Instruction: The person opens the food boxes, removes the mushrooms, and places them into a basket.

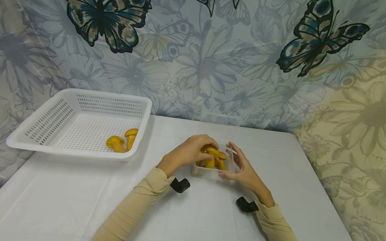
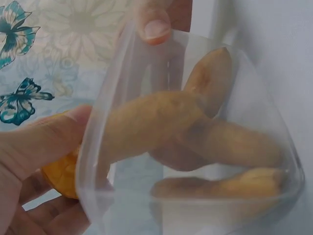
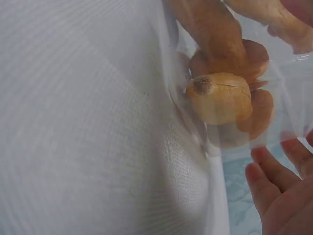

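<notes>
A clear plastic container (image 1: 206,173) stands on the table with several yellow mushrooms (image 1: 221,164) inside; they show blurred through its wall in the left wrist view. My left hand (image 1: 193,149) reaches over its left side and grips a mushroom (image 2: 63,171) by its cap, the stem slanting down into the container. The right hand (image 1: 244,170) holds the container's right end, thumb at the near corner and fingers (image 3: 274,171) along the far part of that side. Two more yellow mushrooms (image 1: 115,144) lie in the white basket (image 1: 87,154).
The perforated white basket sits at the back left of the white-covered table (image 1: 271,160). Behind the table hangs a cloth (image 1: 208,67) printed with flowers and butterflies. A black wrist camera (image 1: 180,185) is on the left wrist, another black camera (image 1: 247,205) on the right.
</notes>
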{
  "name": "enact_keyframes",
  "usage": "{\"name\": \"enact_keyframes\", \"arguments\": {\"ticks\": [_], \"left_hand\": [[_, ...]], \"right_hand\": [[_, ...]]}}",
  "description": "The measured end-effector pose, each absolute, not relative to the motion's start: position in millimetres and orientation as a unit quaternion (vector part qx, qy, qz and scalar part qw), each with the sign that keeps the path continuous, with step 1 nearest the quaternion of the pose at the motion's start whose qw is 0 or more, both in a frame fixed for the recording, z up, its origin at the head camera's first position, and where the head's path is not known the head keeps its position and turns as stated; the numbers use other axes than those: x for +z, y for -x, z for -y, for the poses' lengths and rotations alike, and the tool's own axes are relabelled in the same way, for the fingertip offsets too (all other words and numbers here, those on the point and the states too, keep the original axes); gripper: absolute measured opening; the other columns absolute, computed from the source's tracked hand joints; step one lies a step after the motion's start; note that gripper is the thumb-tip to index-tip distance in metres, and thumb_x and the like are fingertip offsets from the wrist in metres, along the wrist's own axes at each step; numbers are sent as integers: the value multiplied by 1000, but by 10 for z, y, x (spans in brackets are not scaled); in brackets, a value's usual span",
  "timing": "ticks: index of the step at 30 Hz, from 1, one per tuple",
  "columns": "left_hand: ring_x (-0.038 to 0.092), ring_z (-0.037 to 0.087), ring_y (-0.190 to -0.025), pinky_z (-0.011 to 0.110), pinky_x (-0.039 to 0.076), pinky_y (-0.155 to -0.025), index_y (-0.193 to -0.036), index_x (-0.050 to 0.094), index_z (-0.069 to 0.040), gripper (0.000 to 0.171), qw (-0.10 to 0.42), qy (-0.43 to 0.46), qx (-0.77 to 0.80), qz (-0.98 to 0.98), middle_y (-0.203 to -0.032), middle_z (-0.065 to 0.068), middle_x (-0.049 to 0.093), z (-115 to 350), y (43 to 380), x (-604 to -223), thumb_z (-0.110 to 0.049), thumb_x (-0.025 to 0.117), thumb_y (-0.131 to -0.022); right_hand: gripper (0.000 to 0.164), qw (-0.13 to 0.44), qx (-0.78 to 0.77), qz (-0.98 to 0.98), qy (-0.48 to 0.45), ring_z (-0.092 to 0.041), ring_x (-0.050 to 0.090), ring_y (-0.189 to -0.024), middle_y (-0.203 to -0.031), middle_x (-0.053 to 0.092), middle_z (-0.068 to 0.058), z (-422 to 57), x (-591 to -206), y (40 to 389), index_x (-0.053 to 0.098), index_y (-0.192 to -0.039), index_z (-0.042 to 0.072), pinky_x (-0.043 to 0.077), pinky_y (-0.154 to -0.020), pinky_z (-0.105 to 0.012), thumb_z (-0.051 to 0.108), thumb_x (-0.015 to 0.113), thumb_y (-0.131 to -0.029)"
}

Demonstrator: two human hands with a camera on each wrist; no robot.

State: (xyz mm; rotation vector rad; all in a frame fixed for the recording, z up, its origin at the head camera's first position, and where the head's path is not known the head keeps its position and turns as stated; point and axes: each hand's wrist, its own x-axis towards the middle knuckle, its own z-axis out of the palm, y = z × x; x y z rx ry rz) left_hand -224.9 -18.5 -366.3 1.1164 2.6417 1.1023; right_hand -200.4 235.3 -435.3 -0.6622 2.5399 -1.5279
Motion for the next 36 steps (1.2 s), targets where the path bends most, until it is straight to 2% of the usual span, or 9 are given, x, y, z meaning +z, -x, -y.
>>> {"name": "enact_keyframes", "arguments": {"ticks": [8,17,23,28,31,36], "left_hand": [[60,10,-98,24,53,-88,-113,69,-15,30,-15,-356,377,-855,-108,-3,66,352,2222,-3599,-18,78,-85],[60,13,-100,27,54,-87,-121,69,-17,33,-48,-323,378,-866,-113,-1,61,611,2182,-3536,-19,74,-89],[59,14,-98,28,53,-84,-122,70,-18,33,-67,-306,378,-871,-113,1,58,781,2173,-3512,-23,73,-89],[59,15,-96,29,54,-86,-119,69,-15,32,-71,-291,393,-870,-114,1,61,904,2148,-3493,-23,74,-88],[60,14,-94,30,54,-86,-117,68,-13,31,-71,-287,401,-867,-114,1,66,978,2136,-3495,-21,75,-88],[59,13,-93,31,54,-85,-119,67,-12,32,-75,-280,402,-868,-114,1,68,1125,2108,-3481,-20,74,-89]], "right_hand": [[110,47,-500,-838,216,-41,31,-147,-162,22,-15,-2343,-4352,1997,12,-159,31,23,-118,-53,12,85,-78],[110,50,-497,-841,206,-35,31,-148,-163,23,-8,-2333,-4335,1985,12,-158,35,24,-119,-47,14,85,-78],[110,43,-496,-842,210,-39,31,-147,-163,23,-11,-2329,-4350,1986,12,-160,24,23,-119,-52,12,85,-78],[110,41,-497,-842,209,-40,30,-147,-162,24,-11,-2331,-4358,1987,12,-160,16,22,-118,-56,12,85,-78],[110,42,-498,-840,211,-40,30,-148,-162,24,-12,-2336,-4358,1988,12,-160,18,22,-119,-55,11,85,-78],[110,41,-502,-837,215,-40,30,-148,-162,24,-13,-2338,-4357,1982,14,-159,30,23,-119,-53,10,85,-77]]}}
